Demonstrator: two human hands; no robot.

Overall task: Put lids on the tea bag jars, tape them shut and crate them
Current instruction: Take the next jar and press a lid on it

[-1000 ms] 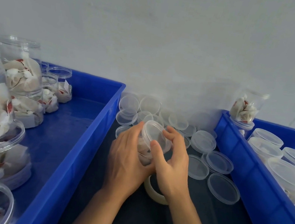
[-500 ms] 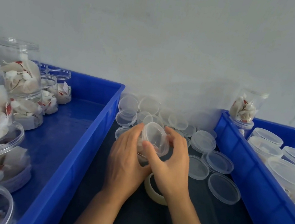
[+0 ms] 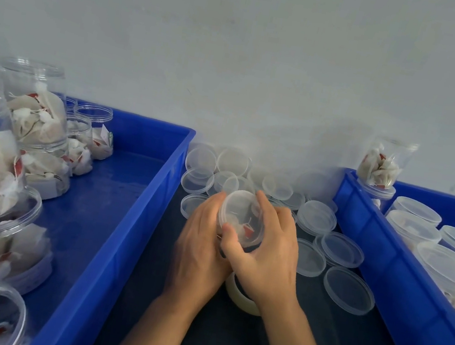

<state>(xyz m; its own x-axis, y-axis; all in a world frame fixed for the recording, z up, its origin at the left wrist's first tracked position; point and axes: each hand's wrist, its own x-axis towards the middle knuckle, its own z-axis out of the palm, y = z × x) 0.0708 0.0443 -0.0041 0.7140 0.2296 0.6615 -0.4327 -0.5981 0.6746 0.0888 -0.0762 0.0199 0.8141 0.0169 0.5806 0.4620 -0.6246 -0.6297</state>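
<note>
A clear jar of tea bags (image 3: 242, 220) with a translucent lid on its top sits tilted between both hands over the dark table. My left hand (image 3: 201, 246) wraps around the jar's left side. My right hand (image 3: 263, 254) curls over the lid rim, thumb at the front, fingers at the back. A roll of clear tape (image 3: 241, 296) lies on the table just under my right wrist, partly hidden. Several loose lids (image 3: 348, 289) lie on the table behind and to the right.
The left blue crate (image 3: 125, 230) holds several open jars of tea bags (image 3: 33, 110) stacked at its left. The right blue crate (image 3: 387, 261) holds several lidded jars (image 3: 449, 269), with one jar (image 3: 382, 166) stacked on another at its back corner. A white wall stands behind.
The lid has gone from tilted above the jar mouth to seated on it, and my right hand has turned around the rim. My left hand stays on the jar.
</note>
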